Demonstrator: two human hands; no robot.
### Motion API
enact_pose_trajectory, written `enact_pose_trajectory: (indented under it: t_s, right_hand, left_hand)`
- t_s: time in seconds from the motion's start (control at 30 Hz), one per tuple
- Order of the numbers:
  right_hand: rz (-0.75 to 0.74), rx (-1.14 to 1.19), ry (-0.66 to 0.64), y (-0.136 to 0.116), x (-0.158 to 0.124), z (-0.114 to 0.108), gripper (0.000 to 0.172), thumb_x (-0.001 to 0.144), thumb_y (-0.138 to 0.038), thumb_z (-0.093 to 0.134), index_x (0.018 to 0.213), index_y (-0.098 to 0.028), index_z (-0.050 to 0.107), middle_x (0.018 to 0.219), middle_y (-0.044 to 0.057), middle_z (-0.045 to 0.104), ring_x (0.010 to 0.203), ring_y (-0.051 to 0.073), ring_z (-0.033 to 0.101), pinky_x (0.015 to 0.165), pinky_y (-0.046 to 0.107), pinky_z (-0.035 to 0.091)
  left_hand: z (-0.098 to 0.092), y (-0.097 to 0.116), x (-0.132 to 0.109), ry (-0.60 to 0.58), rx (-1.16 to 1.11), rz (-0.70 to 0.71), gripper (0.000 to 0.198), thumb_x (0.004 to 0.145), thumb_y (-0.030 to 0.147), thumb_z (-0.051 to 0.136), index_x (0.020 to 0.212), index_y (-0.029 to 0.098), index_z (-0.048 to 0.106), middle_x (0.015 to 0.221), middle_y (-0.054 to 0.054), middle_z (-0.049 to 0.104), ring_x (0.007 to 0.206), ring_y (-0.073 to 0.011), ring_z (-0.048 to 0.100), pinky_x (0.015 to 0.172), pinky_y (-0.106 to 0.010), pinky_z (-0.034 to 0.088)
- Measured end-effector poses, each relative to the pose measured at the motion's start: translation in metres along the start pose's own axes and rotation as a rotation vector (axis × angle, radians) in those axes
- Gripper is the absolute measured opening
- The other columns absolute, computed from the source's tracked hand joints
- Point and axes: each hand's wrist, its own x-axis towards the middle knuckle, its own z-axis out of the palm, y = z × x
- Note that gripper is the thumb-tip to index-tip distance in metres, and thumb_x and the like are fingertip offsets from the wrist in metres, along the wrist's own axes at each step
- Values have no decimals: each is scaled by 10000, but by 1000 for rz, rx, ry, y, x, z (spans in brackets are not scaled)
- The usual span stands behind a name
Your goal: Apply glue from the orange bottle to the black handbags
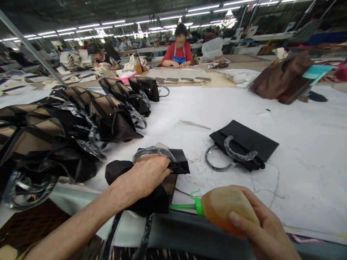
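My left hand (151,172) is closed on a black handbag (154,200) at the table's front edge, its fingers beneath a plastic-wrapped handle. The fingertips are partly hidden by the bag. In my right hand (261,220) lies a squeeze bottle (226,207) of amber liquid, tilted on its side. Its green nozzle points left and reaches the bag's lower right edge; whether the tip touches cannot be made out. Farther right, another black handbag (244,139) lies flat with its wrapped handles toward me.
Several black bags (114,119) with tan linings crowd the left of the white table (173,108). A brown cloth bundle (282,74) and a dark bottle with a turquoise top (298,85) lie at the back right. Across the table sits a person in red (177,50).
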Motion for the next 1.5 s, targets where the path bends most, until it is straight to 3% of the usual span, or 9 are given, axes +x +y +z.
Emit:
enact_pose_trajectory:
  t_s: [0.17, 0.4, 0.57, 0.67, 0.93, 1.23, 1.37, 1.5]
  right_hand:
    - [-75, -36, 95, -4, 9, 4, 528, 683, -527, 733, 1070, -254, 499, 917, -18, 616, 845, 169, 557, 686, 156, 484]
    - [-173, -253, 7, 7, 38, 4, 587, 706, -571, 700, 1121, -243, 446, 972, 13, 598, 902, 231, 549, 743, 290, 474]
    - [-252, -388, 40, 18, 69, 0, 574, 720, -595, 672, 1129, -256, 454, 975, 9, 577, 899, 268, 538, 817, 402, 412]
    - [-276, -416, 30, 19, 80, 3, 536, 741, -564, 653, 1120, -240, 459, 959, 8, 580, 890, 268, 535, 820, 404, 397]
    - [-373, -409, 37, 14, 102, 7, 575, 738, -583, 655, 1147, -233, 453, 994, 20, 574, 886, 261, 526, 800, 385, 400]
    - [-612, -463, 50, 14, 103, 12, 484, 778, -525, 650, 1149, -249, 506, 1134, 34, 563, 1006, 259, 520, 867, 403, 417]
    - [-544, -288, 204, 3, 101, 5, 573, 712, -557, 712, 1134, -232, 500, 1093, 44, 576, 981, 275, 531, 897, 429, 439]
    - [-348, 368, 150, -24, 99, -12, 538, 709, -442, 771, 1133, -218, 525, 1137, 52, 577, 1003, 221, 555, 756, 252, 546]
  left_hand:
    - [-2, -7, 3, 83, -25, 53, 221, 861, 279, 395, 737, 191, 555, 751, -42, 619, 738, -219, 590, 626, -324, 339]
    - [-6, -11, 1, 57, -54, 52, 221, 860, 283, 404, 762, 188, 579, 760, -44, 623, 743, -213, 580, 635, -322, 339]
    - [-13, -16, -1, 50, -64, 35, 232, 854, 292, 435, 789, 187, 631, 813, -56, 650, 814, -226, 593, 686, -326, 370]
    - [-19, -18, 0, 40, -79, 48, 246, 855, 279, 435, 831, 187, 662, 850, -64, 663, 853, -224, 597, 715, -323, 376]
    - [-27, -28, 7, 105, -155, 56, 245, 828, 340, 518, 692, 177, 642, 707, -20, 644, 725, -160, 574, 662, -275, 348]
    - [-40, -37, 15, 86, -273, 56, 268, 773, 367, 567, 599, 164, 591, 601, 1, 571, 613, -125, 494, 568, -249, 305]
    - [-43, -42, 10, 86, -311, 10, 262, 769, 360, 549, 604, 161, 592, 591, 6, 545, 595, -123, 475, 552, -255, 290]
    - [-47, -53, 5, 109, -337, -3, 286, 759, 401, 546, 615, 158, 590, 596, 9, 538, 597, -132, 486, 536, -258, 286]
